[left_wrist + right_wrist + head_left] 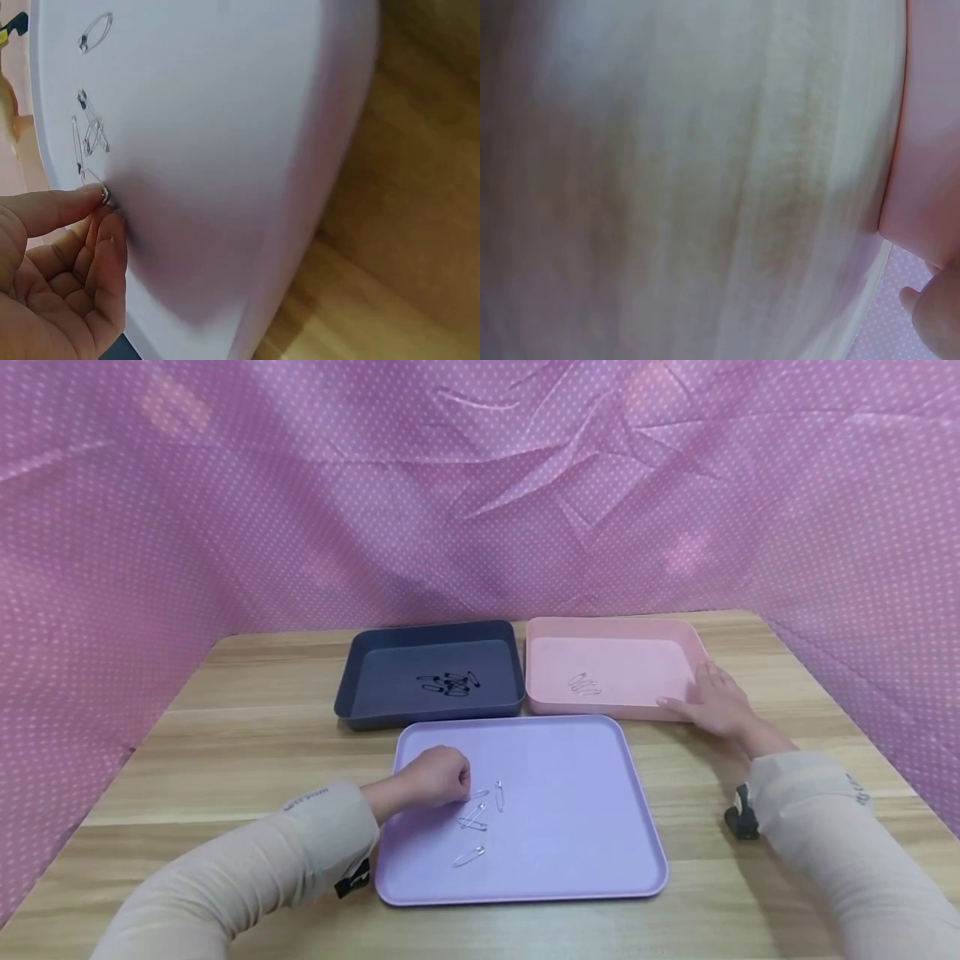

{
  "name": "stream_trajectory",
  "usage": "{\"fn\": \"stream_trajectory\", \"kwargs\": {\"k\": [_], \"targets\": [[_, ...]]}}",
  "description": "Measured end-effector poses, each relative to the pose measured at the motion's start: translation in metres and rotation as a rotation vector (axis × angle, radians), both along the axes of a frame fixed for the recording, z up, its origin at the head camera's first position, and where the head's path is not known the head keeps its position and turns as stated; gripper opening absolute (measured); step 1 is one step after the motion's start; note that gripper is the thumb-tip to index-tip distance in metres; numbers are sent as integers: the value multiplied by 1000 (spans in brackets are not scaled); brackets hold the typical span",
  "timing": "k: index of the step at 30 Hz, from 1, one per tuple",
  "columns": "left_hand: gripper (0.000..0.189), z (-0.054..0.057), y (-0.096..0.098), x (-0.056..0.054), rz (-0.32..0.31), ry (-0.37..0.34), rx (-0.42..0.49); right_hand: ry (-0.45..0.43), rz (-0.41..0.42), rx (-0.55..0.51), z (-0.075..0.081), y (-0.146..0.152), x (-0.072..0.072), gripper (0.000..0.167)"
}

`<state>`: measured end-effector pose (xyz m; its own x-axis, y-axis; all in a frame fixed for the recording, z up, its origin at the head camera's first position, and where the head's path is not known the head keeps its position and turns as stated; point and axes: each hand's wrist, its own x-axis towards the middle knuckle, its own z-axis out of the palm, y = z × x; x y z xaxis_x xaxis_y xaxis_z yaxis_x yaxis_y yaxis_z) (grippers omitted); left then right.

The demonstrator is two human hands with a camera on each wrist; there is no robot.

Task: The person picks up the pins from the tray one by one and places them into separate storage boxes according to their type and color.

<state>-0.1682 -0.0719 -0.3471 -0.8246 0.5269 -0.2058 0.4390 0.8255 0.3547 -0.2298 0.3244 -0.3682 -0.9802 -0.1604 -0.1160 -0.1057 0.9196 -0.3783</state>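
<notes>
My left hand [438,775] is over the left part of the lilac tray [570,810]. In the left wrist view, its thumb and forefinger pinch the head of a silver safety pin [106,195]. Other silver safety pins lie close by on the tray, among them an upright one [499,797], a crossed group [473,818] and a nearer one [469,857]. At the near right corner of the pink tray [615,709], my right hand [718,702] rests on the rim with its fingers extended. Only a small part of that hand shows in the right wrist view.
Behind the lilac tray, a dark grey tray [375,693] holds a heap of black safety pins [453,684]. Several silver safety pins [583,684] lie in the pink tray. A wooden table [247,710] carries the trays, with a dotted pink cloth [450,527] hanging around it.
</notes>
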Motion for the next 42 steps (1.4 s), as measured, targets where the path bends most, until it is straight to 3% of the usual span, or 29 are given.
{"fn": "stream_trajectory", "kwargs": {"k": [10, 22, 27, 36, 42], "targets": [[16, 13, 8, -18, 17, -53, 106, -17, -5, -10, -1, 1, 0, 101], [5, 35, 53, -53, 97, -83, 231, 3, -5, 1, 0, 7, -2, 100], [3, 35, 72, -67, 131, -73, 257, 19, 4, 5, 0, 8, -3, 99], [4, 26, 106, -90, 194, -121, 299, 24, 3, -10, -1, 9, -3, 100], [4, 23, 128, -105, 177, -101, 367, 13, 2, -15, -3, 11, -4, 101]]}}
